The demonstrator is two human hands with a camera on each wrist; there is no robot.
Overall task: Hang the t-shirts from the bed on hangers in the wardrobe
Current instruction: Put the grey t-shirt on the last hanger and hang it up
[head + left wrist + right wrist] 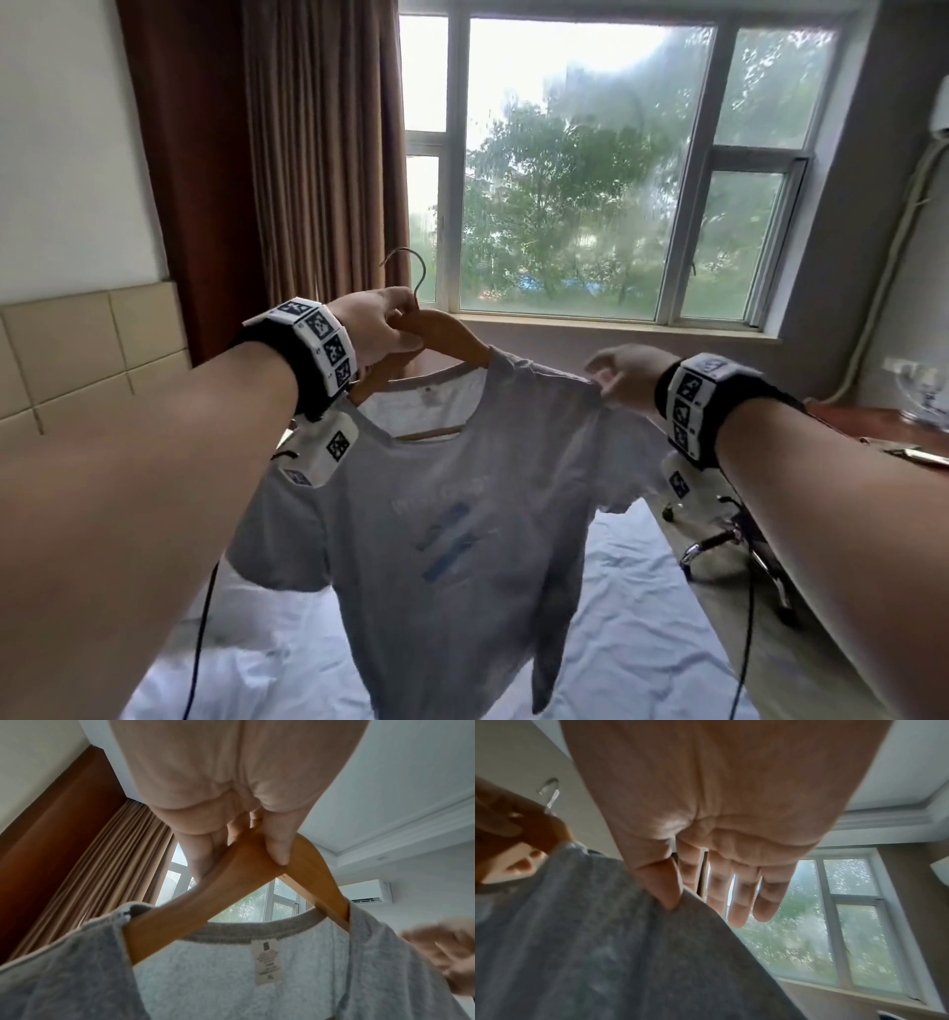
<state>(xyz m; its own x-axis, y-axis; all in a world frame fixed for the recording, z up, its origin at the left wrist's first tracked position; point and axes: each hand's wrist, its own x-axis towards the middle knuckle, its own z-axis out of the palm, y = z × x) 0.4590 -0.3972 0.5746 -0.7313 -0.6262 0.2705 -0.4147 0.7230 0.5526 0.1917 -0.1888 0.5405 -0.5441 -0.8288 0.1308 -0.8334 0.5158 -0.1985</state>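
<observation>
A grey t-shirt [452, 539] with a blue print hangs on a wooden hanger [447, 334] held up over the bed. My left hand [400, 329] grips the hanger's top just below its metal hook [411, 267]. In the left wrist view, fingers and thumb wrap the hanger [231, 882] at its apex above the t-shirt's collar [244, 935]. My right hand [603, 383] pinches the t-shirt's right shoulder. In the right wrist view, the thumb [664, 888] presses into the t-shirt [603, 943] while the other fingers stay extended. The hanger's right arm is hidden under the fabric.
The bed [642, 616] with a rumpled white sheet lies below. A window [580, 169] and a brown curtain [308, 154] are straight ahead. A desk [873, 421] and a chair base [719, 545] stand at the right. An air conditioner [367, 891] is on the wall.
</observation>
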